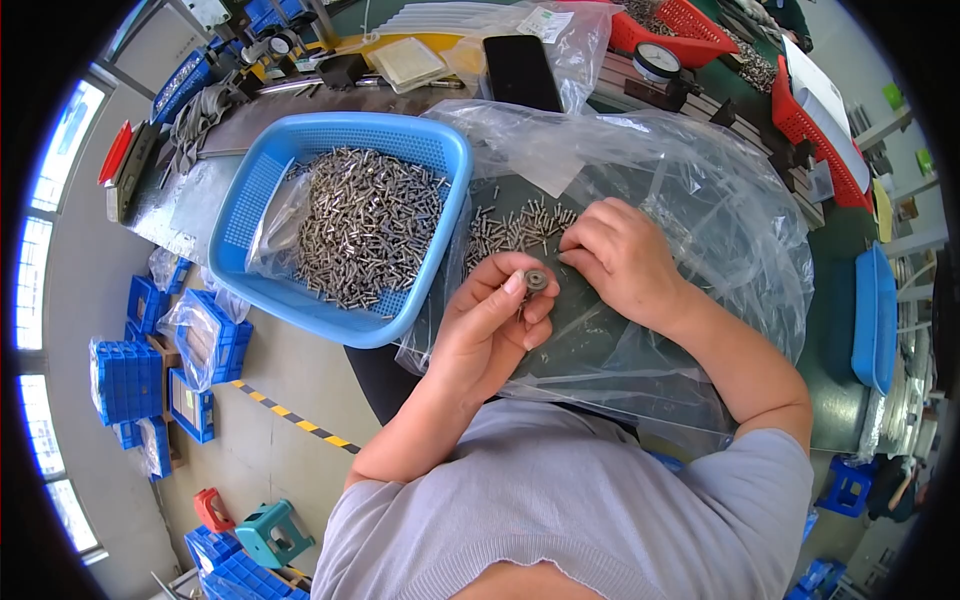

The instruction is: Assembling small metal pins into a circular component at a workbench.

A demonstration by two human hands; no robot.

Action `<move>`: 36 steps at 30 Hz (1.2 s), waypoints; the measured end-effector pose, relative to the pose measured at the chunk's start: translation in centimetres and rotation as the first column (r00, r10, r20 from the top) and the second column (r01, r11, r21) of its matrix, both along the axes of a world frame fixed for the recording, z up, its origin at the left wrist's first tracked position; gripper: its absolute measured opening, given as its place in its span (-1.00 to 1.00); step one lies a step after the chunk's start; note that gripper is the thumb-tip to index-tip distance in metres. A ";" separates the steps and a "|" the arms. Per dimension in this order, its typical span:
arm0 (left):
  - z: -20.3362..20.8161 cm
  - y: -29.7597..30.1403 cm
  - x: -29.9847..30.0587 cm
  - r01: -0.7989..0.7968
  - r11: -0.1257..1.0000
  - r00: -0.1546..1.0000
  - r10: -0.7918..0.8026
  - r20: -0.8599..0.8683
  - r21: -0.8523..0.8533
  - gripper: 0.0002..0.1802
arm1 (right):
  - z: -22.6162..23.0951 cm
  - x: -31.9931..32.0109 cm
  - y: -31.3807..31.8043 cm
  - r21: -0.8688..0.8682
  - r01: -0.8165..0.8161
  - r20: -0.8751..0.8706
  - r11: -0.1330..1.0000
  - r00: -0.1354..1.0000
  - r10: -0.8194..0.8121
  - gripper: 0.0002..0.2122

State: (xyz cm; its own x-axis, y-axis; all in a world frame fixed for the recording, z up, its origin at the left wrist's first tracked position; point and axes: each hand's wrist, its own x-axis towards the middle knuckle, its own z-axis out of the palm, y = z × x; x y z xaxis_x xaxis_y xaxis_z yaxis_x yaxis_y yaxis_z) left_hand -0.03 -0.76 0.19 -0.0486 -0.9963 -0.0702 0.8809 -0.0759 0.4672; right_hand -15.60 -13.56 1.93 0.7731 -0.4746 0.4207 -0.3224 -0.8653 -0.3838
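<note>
My left hand (488,315) grips a small round metal part (536,281) with a hole in its middle, held between thumb and fingers. Just to its right and a little farther off, my right hand (625,262) has thumb and forefinger pinched together at the edge of a loose pile of small metal pins (505,232). Whatever may be between those fingertips is too small to make out. The pins lie on clear plastic sheeting (690,215) spread over the dark green table. Left of the pile, a blue perforated basket (455,165) holds many similar pins and a clear bag.
A black phone (522,74) lies beyond the sheeting, beside a pale square case (409,64). A dial gauge (657,63) stands at the far right. Red baskets (690,30) sit at the back. Blue crates (130,380) and a teal stool (272,535) are on the floor at left.
</note>
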 end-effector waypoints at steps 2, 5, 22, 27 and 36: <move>0.0 0.0 0.0 -0.001 1.000 1.000 0.000 0.018 0.015 -0.82 | 0.5 0.0 0.3 0.143 0.005 0.064 0.990 0.998 -0.014 -0.88; 0.2 0.1 0.0 0.015 1.000 1.000 -0.016 0.027 0.027 -0.81 | 2.5 -0.2 1.3 0.496 -0.043 0.148 0.867 0.988 -0.035 -0.91; 0.2 0.1 0.1 0.109 0.992 0.992 -0.113 0.059 0.065 -0.79 | 2.7 -0.5 2.1 0.680 -0.296 0.301 0.671 0.947 0.113 -0.95; 0.4 0.1 0.1 0.085 0.994 0.991 -0.092 0.095 0.074 -0.79 | 2.9 0.0 2.3 0.757 -0.267 0.267 0.596 0.960 0.090 -0.89; 0.3 0.1 0.2 0.144 0.989 0.989 -0.145 0.035 0.037 -0.76 | 2.6 -0.4 2.0 0.619 -0.260 0.259 0.741 0.958 0.120 -0.83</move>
